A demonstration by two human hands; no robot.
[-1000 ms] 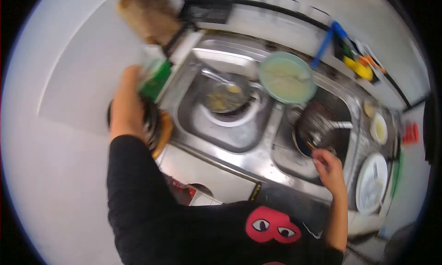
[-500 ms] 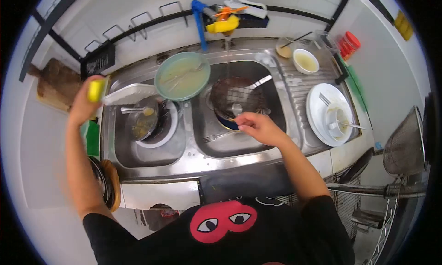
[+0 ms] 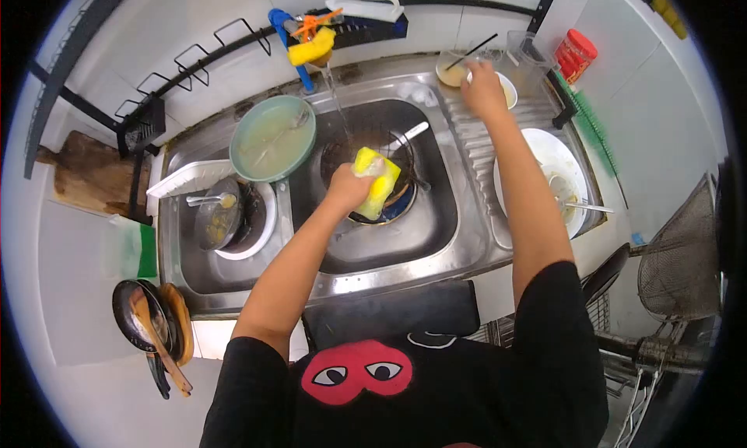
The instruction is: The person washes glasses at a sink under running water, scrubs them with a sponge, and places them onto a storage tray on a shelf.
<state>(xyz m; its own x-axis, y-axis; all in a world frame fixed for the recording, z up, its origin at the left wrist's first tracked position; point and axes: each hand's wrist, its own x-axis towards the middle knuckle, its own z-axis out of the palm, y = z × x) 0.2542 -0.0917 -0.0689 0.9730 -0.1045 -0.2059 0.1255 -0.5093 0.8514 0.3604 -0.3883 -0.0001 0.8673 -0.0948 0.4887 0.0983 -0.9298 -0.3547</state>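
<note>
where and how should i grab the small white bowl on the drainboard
Probably pinch the near rim of the white bowl with the right hand, from above and your side: it stands upright, mouth up, while the cup with the dark stick crowds its left and a clear container lies beyond. Whether the fingers already grip it is hidden.

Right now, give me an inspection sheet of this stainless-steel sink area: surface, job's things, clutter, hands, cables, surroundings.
Surface: shiny stainless-steel double sink.
Job's things: bright yellow sponge; small round white bowl on the ridged metal drainboard.
Clutter: round pale-green basin of cloudy liquid; round white plate, soiled.
Hands: left hand grips the sponge; right hand at the bowl, grip unclear.
Cables: nothing seen.
Surroundings: red lidded jar, black metal rack.
</note>
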